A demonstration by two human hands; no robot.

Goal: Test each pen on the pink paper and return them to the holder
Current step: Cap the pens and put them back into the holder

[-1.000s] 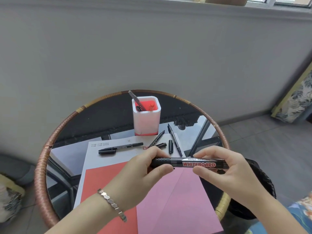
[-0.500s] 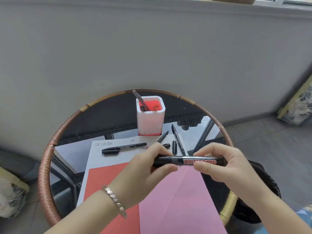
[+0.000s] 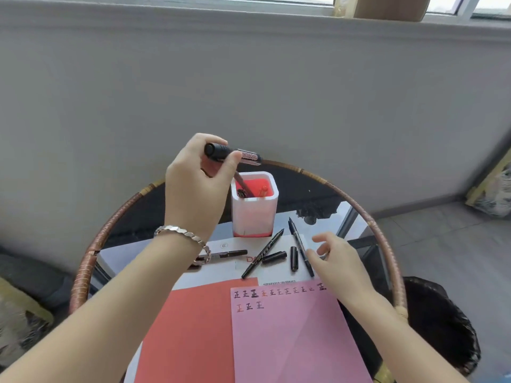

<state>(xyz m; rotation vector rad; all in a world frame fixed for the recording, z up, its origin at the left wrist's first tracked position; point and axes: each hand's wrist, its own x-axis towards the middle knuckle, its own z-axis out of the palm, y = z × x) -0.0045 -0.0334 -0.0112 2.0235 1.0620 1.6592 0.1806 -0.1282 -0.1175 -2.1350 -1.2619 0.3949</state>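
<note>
Your left hand [image 3: 193, 189] grips the whiteboard marker [image 3: 249, 156] just above the holder [image 3: 254, 217]; your right hand [image 3: 340, 264] (fingers loosely spread, holding nothing) hovers in front of it.

the pink paper [image 3: 290, 341] bears handwritten 正 characters along its 12 o'clock edge: a row of about eleven, mostly dark with one orange, and below it toward 11 o'clock a row of three, the first orange. the marker [image 3: 249, 156] has a red band with white capitals, upside down and too blurred to read surely. the white sheet [image 3: 221, 269], at 12 o'clock from the pink paper, shows a red "d" partly hidden by a pen [image 3: 262, 254], a small round logo, and print too small to read.
</note>
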